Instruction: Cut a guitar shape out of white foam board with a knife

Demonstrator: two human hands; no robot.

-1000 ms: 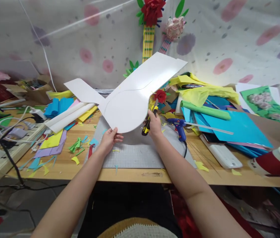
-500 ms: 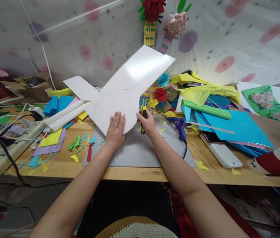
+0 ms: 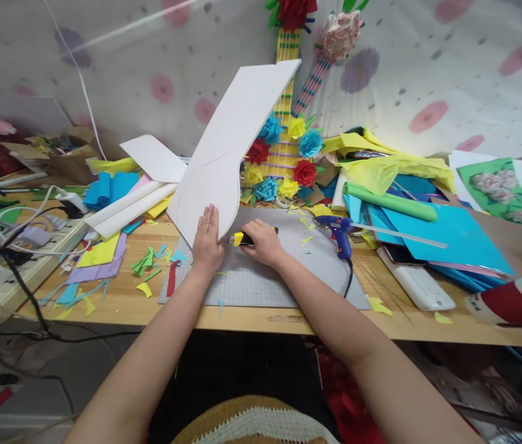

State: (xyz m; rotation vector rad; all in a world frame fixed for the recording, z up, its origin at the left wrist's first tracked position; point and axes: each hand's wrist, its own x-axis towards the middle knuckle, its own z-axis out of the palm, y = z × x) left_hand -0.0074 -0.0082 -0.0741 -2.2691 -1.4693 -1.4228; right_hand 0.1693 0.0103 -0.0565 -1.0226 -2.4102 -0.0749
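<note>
A white foam board (image 3: 224, 132) with a curved pencil line rises slanted from the grey cutting mat (image 3: 270, 283), its lower right edge rounded. My left hand (image 3: 208, 243) lies flat on the board's lower part, fingers stretched out. In my right hand (image 3: 261, 242) is a yellow-and-black utility knife (image 3: 238, 238), wrapped by the fingers. The knife's front end points left at the board's rounded edge, close to my left hand; whether the blade touches the board I cannot tell.
Behind the board stands a paper guitar (image 3: 285, 92) with paper flowers. A blue glue gun (image 3: 340, 231) lies right of the mat, near a white power bank (image 3: 420, 287) and a paper cup (image 3: 514, 302). Paper scraps (image 3: 144, 262) and a power strip (image 3: 34, 262) are at left.
The board has turned more upright and shifted left. My left hand went from gripping its bottom edge to lying flat on it. My right hand swung the knife to point left.
</note>
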